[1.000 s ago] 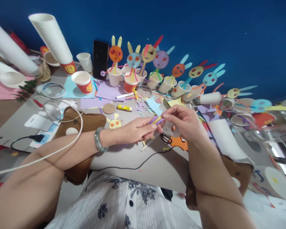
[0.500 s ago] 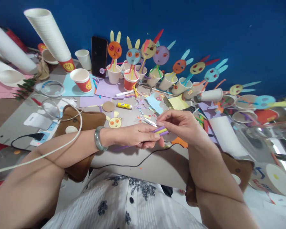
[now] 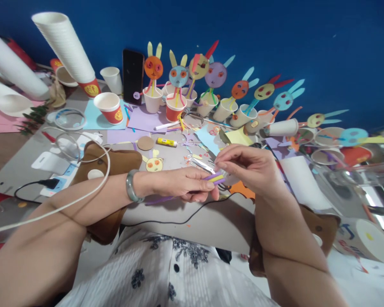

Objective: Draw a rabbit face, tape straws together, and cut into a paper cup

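Note:
My left hand (image 3: 193, 183) is closed round a bundle of purple and yellow strips (image 3: 216, 178), paper by their look. Their ends stick out to the right between thumb and fingers, and a purple tail (image 3: 160, 199) shows below the wrist. Just above those ends is my right hand (image 3: 248, 168), thumb and forefinger brought together in a pinch. Whether anything small is between these fingertips I cannot make out. Scissors (image 3: 203, 165) lie on the table right behind the hands. An orange paper scrap (image 3: 243, 189) lies beneath the right hand.
Rabbit-faced paper figures (image 3: 179, 76) stand in paper cups along the blue wall. A tall cup stack (image 3: 67, 47), a phone (image 3: 133, 76) and a red cup (image 3: 109, 108) are at left. A glue stick (image 3: 167, 142) and yellow rabbit face (image 3: 154, 164) lie nearby. A white cable (image 3: 107, 170) crosses my left arm.
My right hand has shifted slightly right and up, away from the strips' ends, uncovering more of the scissors. My left hand keeps its hold almost in place.

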